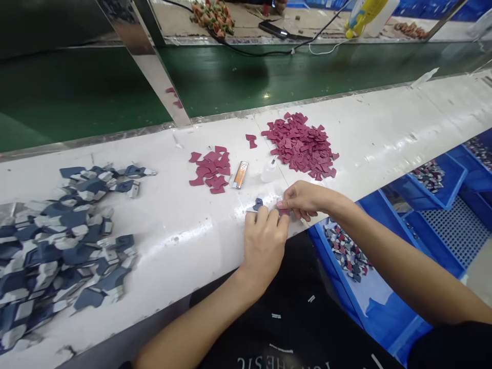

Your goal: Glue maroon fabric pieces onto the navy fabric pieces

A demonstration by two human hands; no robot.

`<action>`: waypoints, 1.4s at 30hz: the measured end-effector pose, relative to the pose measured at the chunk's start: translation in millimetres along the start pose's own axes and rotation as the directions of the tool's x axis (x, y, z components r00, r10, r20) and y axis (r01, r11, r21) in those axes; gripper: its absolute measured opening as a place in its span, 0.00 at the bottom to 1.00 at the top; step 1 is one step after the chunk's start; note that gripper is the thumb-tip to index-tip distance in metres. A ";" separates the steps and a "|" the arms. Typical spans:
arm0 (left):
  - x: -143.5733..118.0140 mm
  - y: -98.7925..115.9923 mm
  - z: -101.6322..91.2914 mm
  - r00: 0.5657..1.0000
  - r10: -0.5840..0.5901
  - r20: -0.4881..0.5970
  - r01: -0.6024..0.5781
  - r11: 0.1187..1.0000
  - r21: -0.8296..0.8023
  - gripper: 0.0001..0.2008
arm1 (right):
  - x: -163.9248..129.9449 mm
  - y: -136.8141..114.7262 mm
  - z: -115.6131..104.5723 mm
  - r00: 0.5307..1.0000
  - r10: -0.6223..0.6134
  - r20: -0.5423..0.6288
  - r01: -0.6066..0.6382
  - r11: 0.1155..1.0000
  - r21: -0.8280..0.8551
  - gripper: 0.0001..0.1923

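Note:
Near the front edge of the white worktop, my left hand point(265, 237) has its fingers closed on a small blue-and-white plastic part point(258, 204), whose blue end sticks out past the fingertips. Just right of it, my right hand point(305, 200) pinches a small maroon piece point(283, 210) between thumb and finger, close against the left fingertips. Whether the two pieces touch is hidden by the fingers. Beyond my hands lie a small spread of maroon pieces point(210, 169), a lighter with an orange label point(240, 175) and a small clear bottle point(270, 170).
Blue-and-white parts point(73, 241) are heaped at the left, a maroon pile point(302, 146) at the back right. Below the right edge stand blue bins point(365, 302) with mixed parts. A green belt point(238, 77) runs behind, with a phone point(272, 29) on the far bench.

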State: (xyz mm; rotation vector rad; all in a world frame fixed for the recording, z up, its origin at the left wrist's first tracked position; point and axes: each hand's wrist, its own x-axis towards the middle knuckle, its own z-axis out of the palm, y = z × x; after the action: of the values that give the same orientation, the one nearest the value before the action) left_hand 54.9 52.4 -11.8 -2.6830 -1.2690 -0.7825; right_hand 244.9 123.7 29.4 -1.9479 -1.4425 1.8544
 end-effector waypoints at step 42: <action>-40.1 -21.1 -30.7 0.916 -0.384 0.117 0.392 0.919 -0.050 0.17 | -59.5 103.2 63.6 0.415 -0.676 -0.609 0.253 0.729 -0.636 0.10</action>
State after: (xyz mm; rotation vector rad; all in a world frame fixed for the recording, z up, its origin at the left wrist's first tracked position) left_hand 5.3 29.7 -7.3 -2.5869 -1.8740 -0.7402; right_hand 260.3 -4.9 -8.6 -1.7934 -1.8350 0.2064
